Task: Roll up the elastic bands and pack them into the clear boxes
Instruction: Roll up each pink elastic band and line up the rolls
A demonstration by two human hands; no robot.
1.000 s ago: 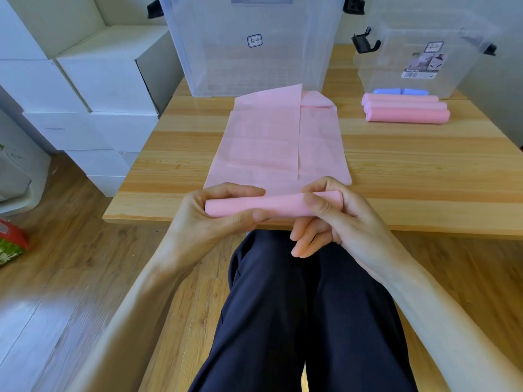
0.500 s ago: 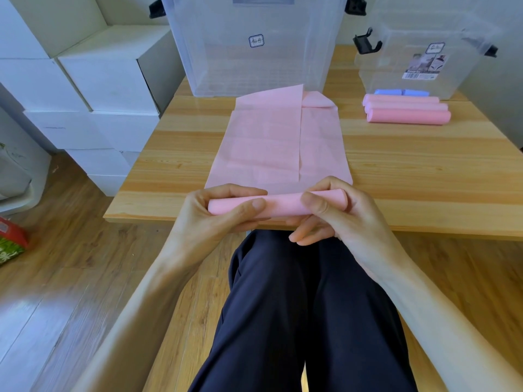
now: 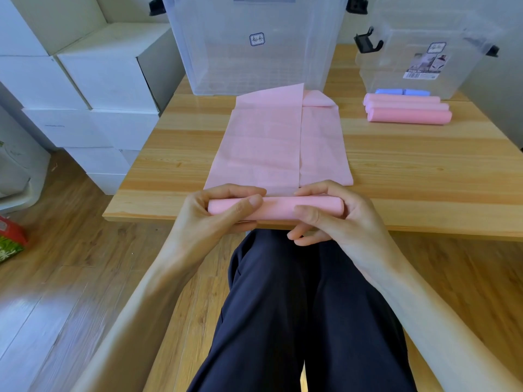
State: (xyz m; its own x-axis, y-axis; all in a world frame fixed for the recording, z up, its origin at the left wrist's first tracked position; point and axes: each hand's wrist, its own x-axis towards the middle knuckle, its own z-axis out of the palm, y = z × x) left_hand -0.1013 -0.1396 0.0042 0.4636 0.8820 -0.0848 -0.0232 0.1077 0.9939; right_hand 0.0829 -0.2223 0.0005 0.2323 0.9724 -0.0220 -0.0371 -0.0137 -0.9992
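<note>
At the near edge of the wooden table (image 3: 424,176), the left hand (image 3: 209,219) and right hand (image 3: 339,219) both curl around a half-formed pink roll (image 3: 278,207), thumbs on top. Most of that pink elastic band (image 3: 266,142) lies flat beyond it, reaching toward the big clear box (image 3: 254,52). Three finished pink rolls (image 3: 407,110) and a blue one (image 3: 402,92) wait at the table's far right, before the smaller clear box (image 3: 424,52). I'd say nothing looks packed yet.
</note>
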